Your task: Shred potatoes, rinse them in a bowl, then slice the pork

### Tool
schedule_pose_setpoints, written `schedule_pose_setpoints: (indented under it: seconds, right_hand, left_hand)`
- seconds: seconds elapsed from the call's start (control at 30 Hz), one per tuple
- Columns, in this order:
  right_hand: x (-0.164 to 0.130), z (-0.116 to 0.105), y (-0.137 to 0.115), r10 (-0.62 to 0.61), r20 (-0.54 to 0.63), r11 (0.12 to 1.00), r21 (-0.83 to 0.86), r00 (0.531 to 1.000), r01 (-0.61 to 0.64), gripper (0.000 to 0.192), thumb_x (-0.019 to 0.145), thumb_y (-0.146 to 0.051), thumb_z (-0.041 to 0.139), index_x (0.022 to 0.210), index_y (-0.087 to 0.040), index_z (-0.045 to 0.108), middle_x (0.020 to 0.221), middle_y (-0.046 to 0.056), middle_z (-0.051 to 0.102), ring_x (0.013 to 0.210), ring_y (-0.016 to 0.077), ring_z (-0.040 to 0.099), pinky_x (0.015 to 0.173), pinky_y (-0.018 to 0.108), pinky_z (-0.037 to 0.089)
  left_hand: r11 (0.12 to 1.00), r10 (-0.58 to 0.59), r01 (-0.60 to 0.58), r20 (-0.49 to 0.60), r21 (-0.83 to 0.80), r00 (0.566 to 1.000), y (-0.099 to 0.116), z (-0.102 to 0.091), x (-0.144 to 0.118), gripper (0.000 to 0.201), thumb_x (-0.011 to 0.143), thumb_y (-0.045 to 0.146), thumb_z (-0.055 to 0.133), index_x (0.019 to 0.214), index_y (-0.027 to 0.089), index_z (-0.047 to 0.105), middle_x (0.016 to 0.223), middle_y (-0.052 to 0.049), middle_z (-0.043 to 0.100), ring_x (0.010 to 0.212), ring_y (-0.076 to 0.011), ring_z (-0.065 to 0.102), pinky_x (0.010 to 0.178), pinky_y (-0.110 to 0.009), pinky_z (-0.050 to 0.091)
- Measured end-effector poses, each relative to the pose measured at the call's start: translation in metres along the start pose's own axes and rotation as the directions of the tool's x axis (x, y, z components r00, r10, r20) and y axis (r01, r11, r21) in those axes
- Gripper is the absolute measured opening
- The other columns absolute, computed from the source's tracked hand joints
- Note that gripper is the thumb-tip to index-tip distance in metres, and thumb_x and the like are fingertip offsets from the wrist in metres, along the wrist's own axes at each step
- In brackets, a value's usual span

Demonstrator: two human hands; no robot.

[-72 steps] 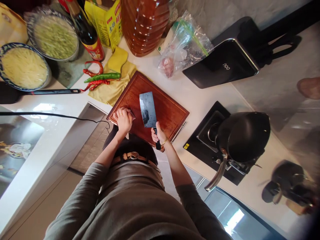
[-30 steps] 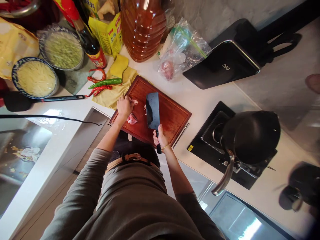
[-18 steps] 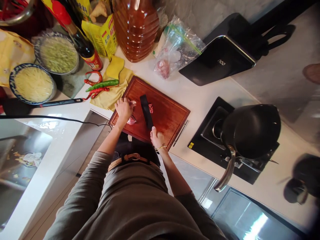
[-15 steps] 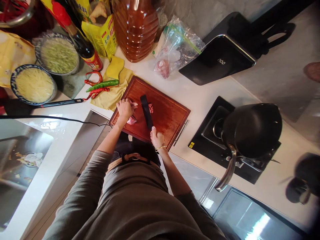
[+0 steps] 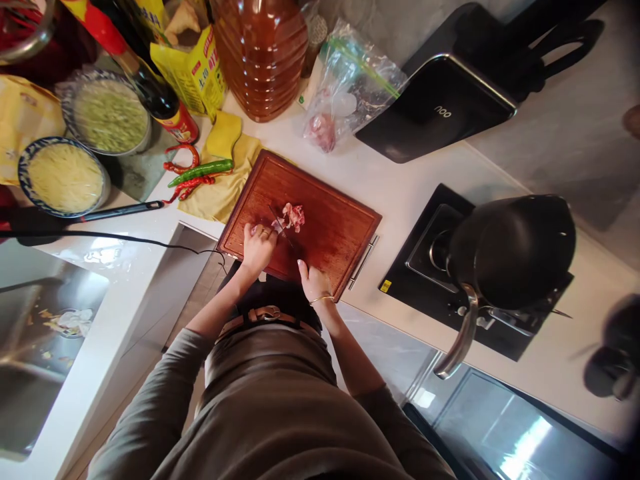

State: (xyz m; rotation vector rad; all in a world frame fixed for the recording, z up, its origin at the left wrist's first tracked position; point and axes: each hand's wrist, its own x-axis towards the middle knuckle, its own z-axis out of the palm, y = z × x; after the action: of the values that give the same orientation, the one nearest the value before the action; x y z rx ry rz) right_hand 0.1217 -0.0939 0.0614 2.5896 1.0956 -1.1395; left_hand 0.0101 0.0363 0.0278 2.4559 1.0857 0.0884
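Observation:
A reddish wooden cutting board (image 5: 335,230) lies on the white counter in front of me. A small pile of cut raw meat (image 5: 293,215) sits near its middle. My left hand (image 5: 257,243) is at the board's near left, its curled fingers pressing a pale piece of meat beside the blade. My right hand (image 5: 313,281) grips the handle of a cleaver (image 5: 283,233) at the board's near edge. The blade stands edge-on, so only a thin dark line shows between my left fingers and the pile.
A black wok (image 5: 510,250) sits on the stove (image 5: 400,280) to the right. Behind the board are chilies (image 5: 200,172) on a yellow cloth (image 5: 225,190), an oil jug (image 5: 263,53), a plastic bag (image 5: 350,93), bottles, and two filled bowls (image 5: 65,177). A sink (image 5: 40,333) lies left.
The cleaver went from flat-side-up to edge-on, down on the meat. My left hand drew back from the board's far left toward its near edge. Cut pieces now lie mid-board.

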Motion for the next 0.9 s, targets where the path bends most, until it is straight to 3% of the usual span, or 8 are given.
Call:
schedule_pose_setpoints:
  seconds: [0.1,0.27,0.5,0.63,0.77,0.83,0.9]
  right_hand:
    - [0.001,-0.006,0.0,0.006,0.025,0.998,-0.056,1.0,-0.005,0.055,0.094,-0.051,0.023,0.096,-0.017,0.066,0.085,0.016,0.069,0.079,0.0241,0.065,0.067,0.029,0.041]
    - [0.002,-0.011,-0.002,0.044,0.036,0.993,-0.11,0.998,-0.04,0.056,0.092,-0.054,0.025,0.094,-0.016,0.066,0.082,0.016,0.069,0.077,0.0226,0.065,0.066,0.028,0.041]
    - [0.019,-0.004,-0.011,0.017,0.033,0.993,-0.116,0.999,-0.013,0.054,0.092,-0.054,0.028,0.092,-0.014,0.065,0.083,0.018,0.068,0.078,0.0243,0.065,0.065,0.029,0.041]
    - [0.04,0.001,-0.006,-0.027,-0.014,0.996,0.089,1.0,0.028,0.055,0.091,-0.057,0.027,0.079,-0.017,0.064,0.071,0.013,0.066,0.072,0.0217,0.064,0.064,0.028,0.04]
    - [0.055,-0.003,0.013,0.006,0.017,0.902,0.432,1.0,-0.013,0.066,0.087,-0.065,0.014,0.053,-0.022,0.052,0.048,0.006,0.053,0.051,0.0167,0.056,0.055,0.027,0.039]
    - [0.054,-0.007,0.02,-0.006,0.002,0.892,0.452,1.0,0.005,0.066,0.086,-0.066,0.014,0.05,-0.023,0.049,0.047,0.005,0.052,0.051,0.0162,0.056,0.054,0.026,0.038]
    - [0.047,-0.011,0.021,-0.052,-0.038,0.936,0.346,0.998,0.062,0.065,0.088,-0.062,0.016,0.055,-0.021,0.054,0.054,0.008,0.058,0.06,0.0177,0.059,0.057,0.026,0.039]
  left_hand:
    - [0.993,0.113,-0.111,0.047,-0.04,0.992,-0.001,0.01,-0.005,0.034,0.089,0.015,0.034,0.107,0.017,0.063,0.116,-0.013,0.062,0.113,-0.0251,0.052,0.106,-0.051,0.027]
    - [0.988,0.156,-0.153,0.137,-0.032,0.978,-0.006,0.018,0.007,0.04,0.087,0.008,0.03,0.111,0.01,0.061,0.113,-0.016,0.063,0.113,-0.0227,0.055,0.112,-0.044,0.026]
    - [0.984,0.163,-0.151,0.132,-0.097,0.978,-0.01,0.024,0.009,0.048,0.085,0.006,0.026,0.12,0.02,0.055,0.113,-0.009,0.064,0.118,-0.0207,0.052,0.112,-0.043,0.028]
    - [0.981,0.147,-0.127,0.139,-0.147,0.979,-0.01,0.027,0.008,0.048,0.086,0.008,0.026,0.125,0.019,0.051,0.116,-0.01,0.062,0.118,-0.0211,0.052,0.114,-0.046,0.025]
    - [0.982,0.118,-0.096,0.13,-0.166,0.984,-0.012,0.03,0.007,0.046,0.086,0.009,0.027,0.122,0.02,0.053,0.119,-0.01,0.061,0.121,-0.0192,0.05,0.115,-0.042,0.023]
    - [0.98,0.11,-0.088,0.119,-0.18,0.987,-0.014,0.031,0.006,0.044,0.087,0.009,0.028,0.12,0.02,0.054,0.12,-0.009,0.061,0.122,-0.0194,0.049,0.114,-0.043,0.025]
    - [0.98,0.11,-0.091,0.103,-0.176,0.989,-0.015,0.031,0.003,0.044,0.088,0.009,0.028,0.121,0.02,0.055,0.12,-0.01,0.061,0.123,-0.0199,0.049,0.113,-0.045,0.026]
